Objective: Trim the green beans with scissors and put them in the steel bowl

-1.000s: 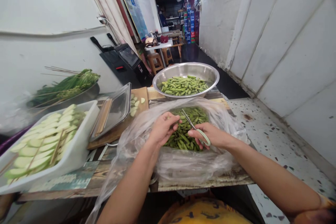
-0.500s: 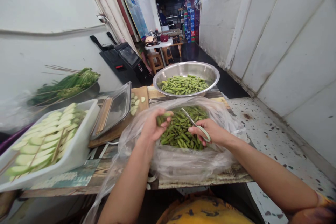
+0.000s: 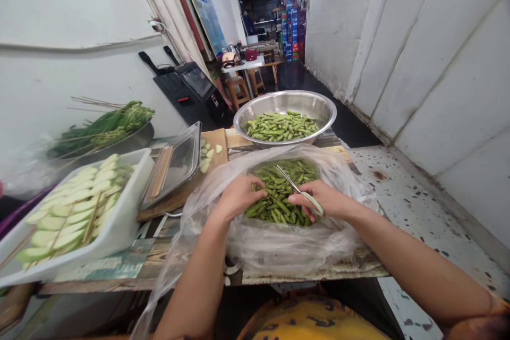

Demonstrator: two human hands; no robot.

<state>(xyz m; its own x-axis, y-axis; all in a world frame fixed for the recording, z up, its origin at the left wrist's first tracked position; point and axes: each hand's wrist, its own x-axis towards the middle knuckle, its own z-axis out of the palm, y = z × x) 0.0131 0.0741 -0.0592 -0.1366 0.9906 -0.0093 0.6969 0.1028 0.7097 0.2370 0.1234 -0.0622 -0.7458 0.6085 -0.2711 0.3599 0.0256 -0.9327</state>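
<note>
Green edamame pods fill a clear plastic bag with its mouth spread wide on the table. Over the left side of the pods reaches my left hand, palm down, its bent fingers apart and their tips at the pods; no pod shows in its grasp. My right hand is closed around scissors with pale green handles, above the right side of the bag. The metal blades point up and left, and look closed together. Behind the bag, a steel basin holds more pods.
On the left stands a white tub of skewered pale green slices. Beside it, a metal tray with wooden sticks leans on a cutting board bearing cut slices. Leafy greens lie in a bowl farther back.
My left hand has let go of the pods it held and turned palm down over the bag. The right hand keeps the scissors in nearly the same place. The view has shifted slightly.
</note>
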